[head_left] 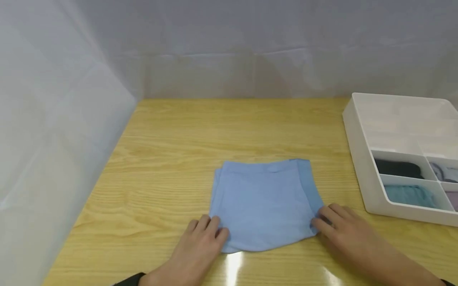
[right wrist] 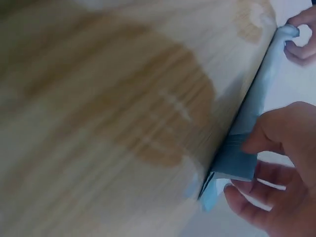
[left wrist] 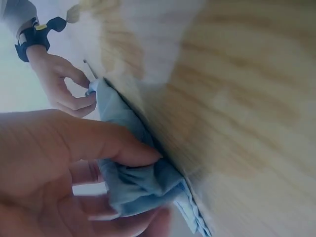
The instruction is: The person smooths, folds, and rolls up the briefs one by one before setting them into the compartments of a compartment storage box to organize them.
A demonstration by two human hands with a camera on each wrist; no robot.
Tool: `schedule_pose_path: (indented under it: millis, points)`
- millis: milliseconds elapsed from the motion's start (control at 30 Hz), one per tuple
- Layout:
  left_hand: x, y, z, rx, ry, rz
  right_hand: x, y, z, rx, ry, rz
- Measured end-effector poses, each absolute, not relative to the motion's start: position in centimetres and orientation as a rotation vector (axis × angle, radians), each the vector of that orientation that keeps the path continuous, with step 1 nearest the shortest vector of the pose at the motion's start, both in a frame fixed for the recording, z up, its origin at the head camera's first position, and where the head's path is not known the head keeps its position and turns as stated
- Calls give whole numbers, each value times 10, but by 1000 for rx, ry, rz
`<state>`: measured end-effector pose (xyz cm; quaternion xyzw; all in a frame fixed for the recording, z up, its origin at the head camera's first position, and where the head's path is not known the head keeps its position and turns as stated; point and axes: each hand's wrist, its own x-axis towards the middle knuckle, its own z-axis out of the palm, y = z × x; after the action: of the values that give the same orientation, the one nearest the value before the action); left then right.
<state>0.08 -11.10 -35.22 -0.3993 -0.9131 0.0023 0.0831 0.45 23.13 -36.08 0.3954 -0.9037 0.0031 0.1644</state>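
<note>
Folded cloth [head_left: 262,204] centre table [head_left: 171,135]; divided tray [head_left: 361,167] right.

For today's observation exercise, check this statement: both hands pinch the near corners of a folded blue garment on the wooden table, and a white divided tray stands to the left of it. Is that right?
One detail is wrong. The white divided tray stands to the right of the folded blue garment, not the left, as the head view shows. The left hand and right hand do pinch its near corners on the wooden table.
</note>
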Motion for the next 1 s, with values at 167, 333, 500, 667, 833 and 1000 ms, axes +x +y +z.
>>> schedule_pose_path:
  millis: [167, 333, 500, 667, 833, 1000]
  points:
    - [-1, -118, -348, -1191, -2805, -36, 4, 237, -361, 1135, -2598, 138]
    - [-15, -129, -329, -1191, -2929, -190, -3, 241, -343, 1166, -2519, 266]
    - [-46, -135, -299, -1179, -3021, -436, -24, 240, -314, 1096, -2585, 356]
    - [-99, -132, -278, -1192, -3211, -604, -57, 239, -303, 1009, -2758, 517]
    - [-147, -124, -284, -1120, -3394, -460, -93, 238, -314, 854, -2860, 562]
    - [-177, -119, -308, -927, -3512, -321, -115, 234, -327, 738, -2928, 571]
